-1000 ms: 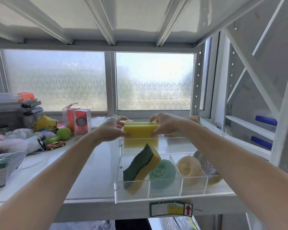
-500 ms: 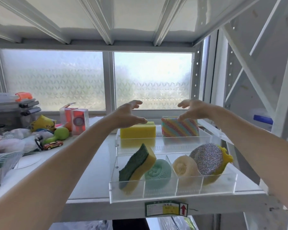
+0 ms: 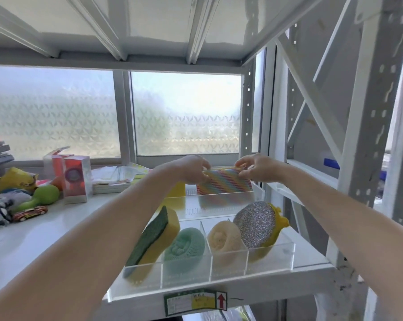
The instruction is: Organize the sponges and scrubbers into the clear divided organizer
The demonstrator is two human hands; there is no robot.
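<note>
— Where's the striped sponge (image 3: 223,184)?
— On edge in the organizer's (image 3: 271,257) rear compartment, near the shelf's (image 3: 63,249) right edge, long axis left-right.
— Hands?
— Left hand (image 3: 191,169) and right hand (image 3: 257,167) pinch its top corners (yellow sponge (image 3: 179,189) beside).

Your striped sponge (image 3: 223,184) stands on edge in the organizer's (image 3: 219,280) back row, your hands pinching its top corners; a yellow sponge (image 3: 177,190) sits left of it. In front, left to right: a green-yellow sponge (image 3: 156,237) leaning, a teal scrubber (image 3: 184,245), a cream scrubber (image 3: 223,237), a silver scrubber (image 3: 257,224).
</note>
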